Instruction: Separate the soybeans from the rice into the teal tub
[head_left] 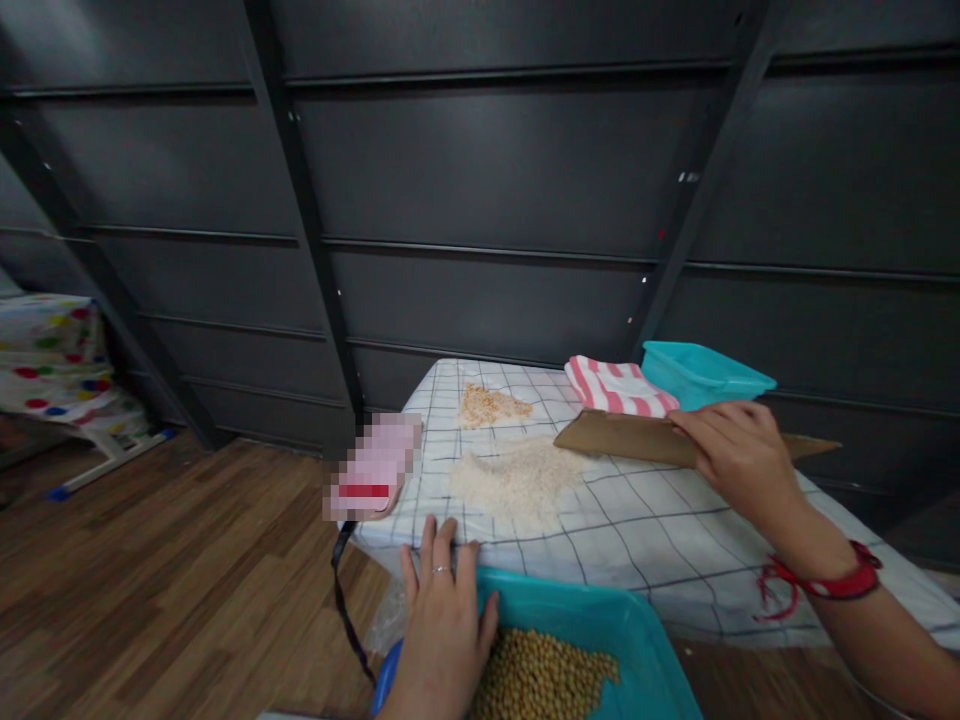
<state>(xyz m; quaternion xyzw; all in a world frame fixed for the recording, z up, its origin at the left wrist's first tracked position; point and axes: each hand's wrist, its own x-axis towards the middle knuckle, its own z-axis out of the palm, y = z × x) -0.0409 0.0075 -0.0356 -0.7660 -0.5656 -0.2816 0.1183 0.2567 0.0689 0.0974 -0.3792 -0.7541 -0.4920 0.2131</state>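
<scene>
My left hand [442, 610] rests on the near left corner of a teal tray [600, 620] that holds brown beans [544, 675]; its fingers lie flat and reach the table's front edge. My right hand [739, 455] is closed on a brown cardboard piece [622, 437], held low over the checked tablecloth [637, 540]. The cardboard's left end lies beside a pile of white rice [521, 480]. A smaller pile of yellowish grain [491, 405] sits farther back.
A pink-and-white striped cloth [616, 388] and a second teal tub [701, 372] stand at the table's far right. A blurred pink object [375, 468] with a black cord sits at the left corner. Dark metal wall behind; wooden floor and a dotted fabric [52, 360] at left.
</scene>
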